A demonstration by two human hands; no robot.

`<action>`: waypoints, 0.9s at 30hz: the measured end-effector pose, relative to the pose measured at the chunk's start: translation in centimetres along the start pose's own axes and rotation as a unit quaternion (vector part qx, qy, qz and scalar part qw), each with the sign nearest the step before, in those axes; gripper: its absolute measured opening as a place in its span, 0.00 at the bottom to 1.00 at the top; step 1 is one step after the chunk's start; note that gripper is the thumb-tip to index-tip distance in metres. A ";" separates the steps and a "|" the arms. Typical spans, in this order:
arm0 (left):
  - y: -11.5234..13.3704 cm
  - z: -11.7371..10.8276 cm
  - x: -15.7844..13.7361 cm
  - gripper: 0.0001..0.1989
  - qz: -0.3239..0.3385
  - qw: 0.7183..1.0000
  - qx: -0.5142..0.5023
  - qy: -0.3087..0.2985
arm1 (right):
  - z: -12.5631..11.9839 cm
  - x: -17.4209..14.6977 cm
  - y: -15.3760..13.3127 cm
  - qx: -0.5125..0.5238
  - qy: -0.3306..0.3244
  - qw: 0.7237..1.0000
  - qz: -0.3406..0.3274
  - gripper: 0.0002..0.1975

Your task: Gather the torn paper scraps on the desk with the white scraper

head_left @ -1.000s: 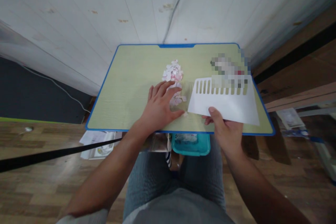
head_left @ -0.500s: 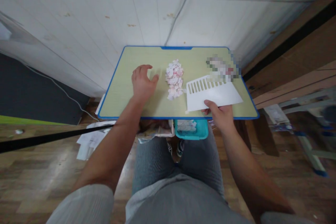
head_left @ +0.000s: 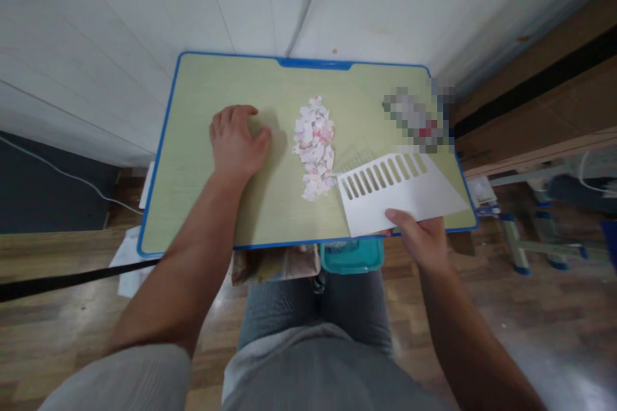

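Note:
A heap of torn paper scraps (head_left: 315,141), whitish with pink marks, lies near the middle of the table (head_left: 202,90). To its left, my left hand (head_left: 238,141) hovers over or rests on the tabletop, fingers curved and apart, holding nothing. My right hand (head_left: 417,231) grips the near edge of a flat white plastic scoop (head_left: 385,199) with a row of long slots, thumb on top and fingers beneath. The scoop's left corner is close to the scraps; whether it touches them I cannot tell.
A pixelated object (head_left: 412,119) lies at the table's back right. Beneath the front edge are a teal plastic box (head_left: 354,258) and an open bag-like container (head_left: 274,264). A white wall (head_left: 241,0) with a cable stands behind.
The view has tilted down and closer to the table. My right hand has brought the slotted scoop nearer the front edge. My left hand stays open left of the scraps, slightly farther from them.

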State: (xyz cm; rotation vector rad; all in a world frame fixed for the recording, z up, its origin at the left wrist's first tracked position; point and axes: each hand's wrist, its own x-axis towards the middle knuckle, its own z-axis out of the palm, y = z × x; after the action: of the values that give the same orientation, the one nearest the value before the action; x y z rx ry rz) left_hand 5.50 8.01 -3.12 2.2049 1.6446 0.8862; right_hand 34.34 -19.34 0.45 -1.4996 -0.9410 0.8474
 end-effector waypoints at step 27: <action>-0.8 -1.5 -0.2 0.14 0.008 0.998 -0.050 0.026 | 3.0 0.3 0.6 -0.056 0.101 0.992 -0.056 0.19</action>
State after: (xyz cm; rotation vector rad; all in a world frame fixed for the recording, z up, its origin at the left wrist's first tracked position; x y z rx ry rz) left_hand 3.94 7.83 -2.41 2.1486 1.5701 1.0153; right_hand 31.81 -17.83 -0.56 -1.5809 -0.9230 0.5578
